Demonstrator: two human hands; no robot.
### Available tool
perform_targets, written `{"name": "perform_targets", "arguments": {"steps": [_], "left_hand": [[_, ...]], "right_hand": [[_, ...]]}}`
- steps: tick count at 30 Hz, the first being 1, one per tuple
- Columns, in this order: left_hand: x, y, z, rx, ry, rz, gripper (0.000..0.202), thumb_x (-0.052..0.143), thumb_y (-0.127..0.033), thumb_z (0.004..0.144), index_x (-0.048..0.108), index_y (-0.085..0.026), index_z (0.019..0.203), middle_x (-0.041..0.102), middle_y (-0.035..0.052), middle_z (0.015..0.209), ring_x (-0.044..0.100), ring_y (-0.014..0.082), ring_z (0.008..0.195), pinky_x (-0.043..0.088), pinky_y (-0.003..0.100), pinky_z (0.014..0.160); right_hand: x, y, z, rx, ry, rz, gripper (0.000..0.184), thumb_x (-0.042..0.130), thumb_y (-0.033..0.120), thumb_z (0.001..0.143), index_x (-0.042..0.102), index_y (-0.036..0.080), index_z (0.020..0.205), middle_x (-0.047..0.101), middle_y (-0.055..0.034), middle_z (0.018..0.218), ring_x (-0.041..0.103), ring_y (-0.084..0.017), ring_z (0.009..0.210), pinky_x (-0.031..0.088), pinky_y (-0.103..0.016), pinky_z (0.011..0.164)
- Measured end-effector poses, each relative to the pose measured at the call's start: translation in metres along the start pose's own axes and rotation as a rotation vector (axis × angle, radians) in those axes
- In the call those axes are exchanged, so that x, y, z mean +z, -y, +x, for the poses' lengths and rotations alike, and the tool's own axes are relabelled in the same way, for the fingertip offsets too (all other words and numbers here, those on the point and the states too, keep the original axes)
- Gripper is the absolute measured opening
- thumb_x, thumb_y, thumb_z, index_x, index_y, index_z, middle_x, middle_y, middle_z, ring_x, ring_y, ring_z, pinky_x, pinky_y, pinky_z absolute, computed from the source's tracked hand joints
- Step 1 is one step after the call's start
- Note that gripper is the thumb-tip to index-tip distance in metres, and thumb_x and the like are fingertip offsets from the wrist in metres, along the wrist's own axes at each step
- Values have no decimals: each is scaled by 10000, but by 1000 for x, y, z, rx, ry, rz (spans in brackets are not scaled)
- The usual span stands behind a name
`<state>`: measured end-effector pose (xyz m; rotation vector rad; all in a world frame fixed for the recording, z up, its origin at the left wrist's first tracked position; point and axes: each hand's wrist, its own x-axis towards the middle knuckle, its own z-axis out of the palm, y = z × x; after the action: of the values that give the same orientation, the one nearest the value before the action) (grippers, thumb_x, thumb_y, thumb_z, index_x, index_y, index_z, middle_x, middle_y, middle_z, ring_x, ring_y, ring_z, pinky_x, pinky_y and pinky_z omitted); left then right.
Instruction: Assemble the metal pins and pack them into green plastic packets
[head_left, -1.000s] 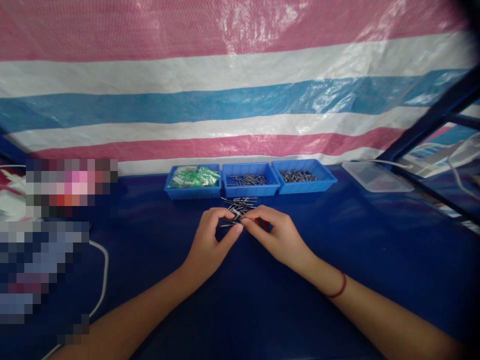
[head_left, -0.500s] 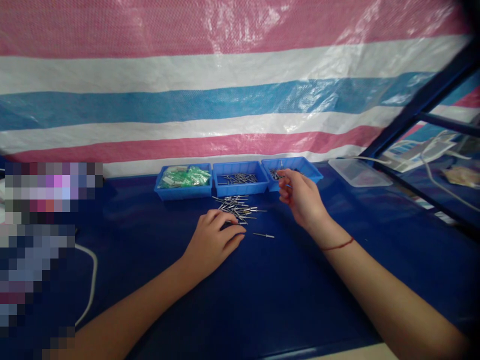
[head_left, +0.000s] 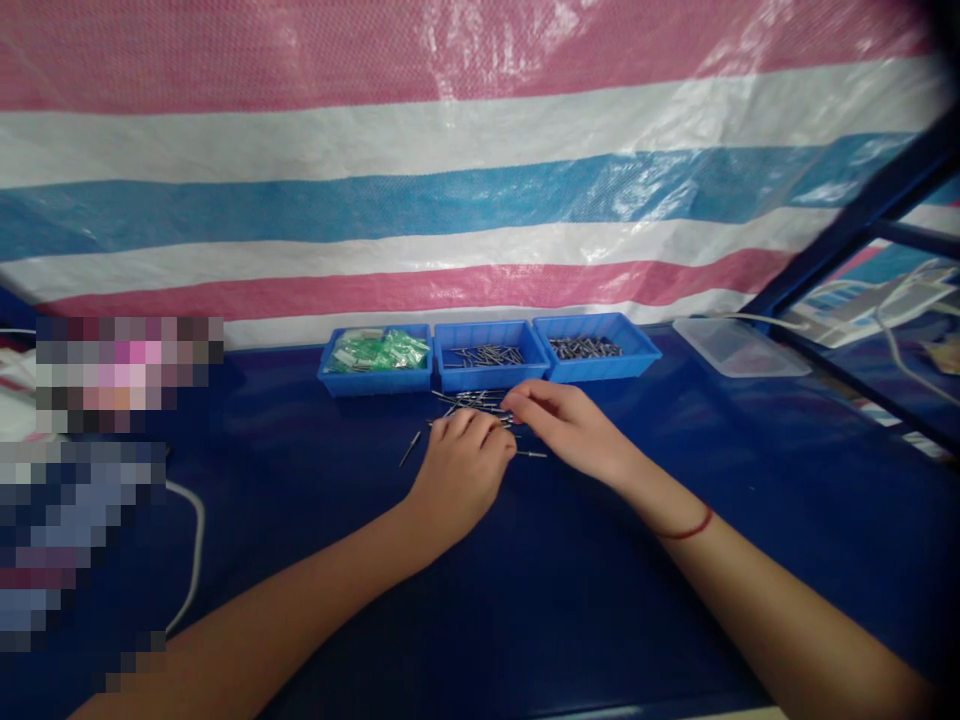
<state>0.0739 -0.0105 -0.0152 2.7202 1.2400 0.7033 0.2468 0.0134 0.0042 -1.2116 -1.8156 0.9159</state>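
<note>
A loose pile of small metal pins (head_left: 474, 402) lies on the blue table (head_left: 570, 560) just in front of three blue trays. My left hand (head_left: 459, 472) rests palm down on the near side of the pile, fingers curled onto the pins. My right hand (head_left: 564, 424) reaches in from the right with its fingertips together at the pile's right edge; what they pinch is hidden. One pin (head_left: 409, 449) lies apart to the left, another (head_left: 531, 455) sits between my hands.
The left tray (head_left: 375, 366) holds green packets, the middle tray (head_left: 489, 359) and right tray (head_left: 596, 351) hold metal pins. A clear plastic lid (head_left: 739, 347) lies at the right. A white cable (head_left: 191, 540) curves at the left. A striped tarp hangs behind.
My right hand came back from the right tray to the pile. My left hand shifted forward onto the pins. One pin now lies apart at the left.
</note>
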Motion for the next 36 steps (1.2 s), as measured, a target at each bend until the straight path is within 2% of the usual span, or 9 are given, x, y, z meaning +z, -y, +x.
{"name": "perform_targets", "arguments": {"steps": [3, 6, 11, 13, 16, 20, 24, 30, 36], "left_hand": [[-10, 13, -6, -119, -19, -84, 178, 436, -237, 958, 602, -190, 914, 660, 30, 872, 581, 191, 845, 371, 346, 784], [-11, 22, -11, -221, -94, -262, 135, 476, -237, 939, 608, -207, 929, 683, 9, 910, 625, 170, 860, 412, 318, 792], [-5, 21, -15, -330, -237, -497, 253, 603, -263, 861, 579, -215, 1108, 698, 14, 949, 651, 161, 840, 480, 300, 791], [-6, 20, -16, -367, -258, -528, 262, 626, -287, 843, 588, -213, 1091, 700, 12, 916, 647, 157, 798, 491, 296, 768], [-9, 20, -17, -378, -258, -525, 145, 622, -298, 839, 635, -202, 947, 696, 18, 888, 626, 157, 778, 487, 292, 745], [-12, 21, -17, -362, -271, -544, 103, 597, -275, 849, 639, -203, 909, 680, 4, 839, 594, 142, 739, 478, 275, 708], [-11, 23, -17, -340, -281, -551, 91, 584, -265, 858, 633, -201, 899, 662, 2, 828, 576, 134, 724, 466, 266, 695], [-12, 23, -17, -341, -299, -544, 75, 582, -252, 861, 628, -202, 894, 649, -2, 830, 566, 128, 720, 454, 257, 690], [-9, 25, -18, -375, -306, -543, 119, 545, -273, 890, 610, -210, 967, 642, 5, 852, 575, 137, 729, 445, 262, 684]], "right_hand": [[7, 4, -6, -148, 177, -192, 242, 487, 309, 908, 622, 172, 761, 619, -13, 719, 547, -139, 652, 399, -261, 616], [17, 4, -9, -215, 235, -279, 224, 471, 227, 913, 592, 175, 732, 640, -31, 757, 584, -158, 710, 413, -274, 665], [29, 5, -11, -179, 148, -160, 198, 467, 222, 926, 623, 178, 811, 671, -30, 802, 610, -148, 711, 440, -257, 662], [31, 7, -12, -177, 113, -114, 207, 466, 260, 938, 636, 187, 846, 681, -27, 826, 618, -147, 732, 451, -256, 677], [32, 8, -14, -194, 88, -121, 212, 471, 290, 942, 643, 196, 861, 688, -35, 867, 627, -163, 798, 459, -278, 736], [34, 9, -16, -226, 71, -147, 188, 488, 278, 933, 643, 202, 859, 694, -47, 887, 623, -173, 807, 460, -304, 751], [32, 10, -15, -192, 64, -148, 143, 535, 280, 896, 649, 197, 870, 681, -35, 834, 588, -145, 686, 452, -275, 646], [31, 3, -12, -58, 71, 8, 99, 576, 245, 844, 650, 181, 855, 638, -5, 756, 540, -109, 619, 421, -232, 562], [30, 0, -10, 19, 37, 234, 177, 641, 348, 801, 635, 176, 837, 608, 4, 700, 531, -109, 599, 434, -241, 557]]}}
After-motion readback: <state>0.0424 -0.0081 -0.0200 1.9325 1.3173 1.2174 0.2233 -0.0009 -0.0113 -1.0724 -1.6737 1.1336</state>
